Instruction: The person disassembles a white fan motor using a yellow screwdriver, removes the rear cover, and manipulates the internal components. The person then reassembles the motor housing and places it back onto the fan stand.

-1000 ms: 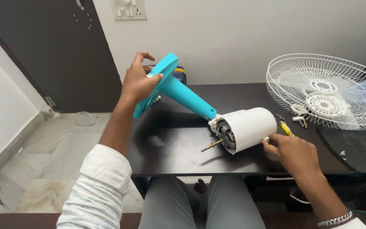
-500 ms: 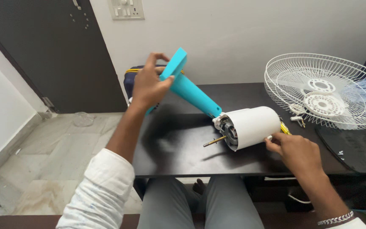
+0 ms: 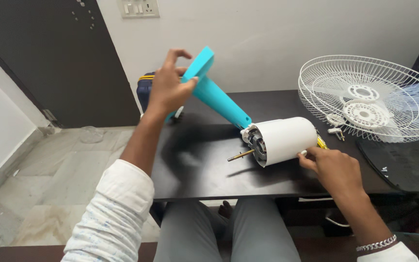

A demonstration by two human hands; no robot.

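A fan body lies across the dark table [image 3: 195,170]: a turquoise stand [image 3: 217,99] joined to a white motor housing [image 3: 287,138] with a brass shaft [image 3: 240,155] sticking out. My left hand [image 3: 168,87] grips the stand's flat turquoise base and holds it raised off the table. My right hand [image 3: 333,167] rests at the rear end of the motor housing, fingers curled against it, by a yellow tool [image 3: 321,142] that is mostly hidden.
A white wire fan guard [image 3: 369,99] lies on the right of the table, with small white parts under it. A dark round piece [image 3: 403,165] sits at the right edge. A dark blue suitcase [image 3: 146,90] stands behind the table. Tiled floor lies left.
My left hand has lifted the turquoise base higher and swung it right, tilting the stand steeper. The motor housing shifted slightly right. My right hand stayed at the housing's rear.
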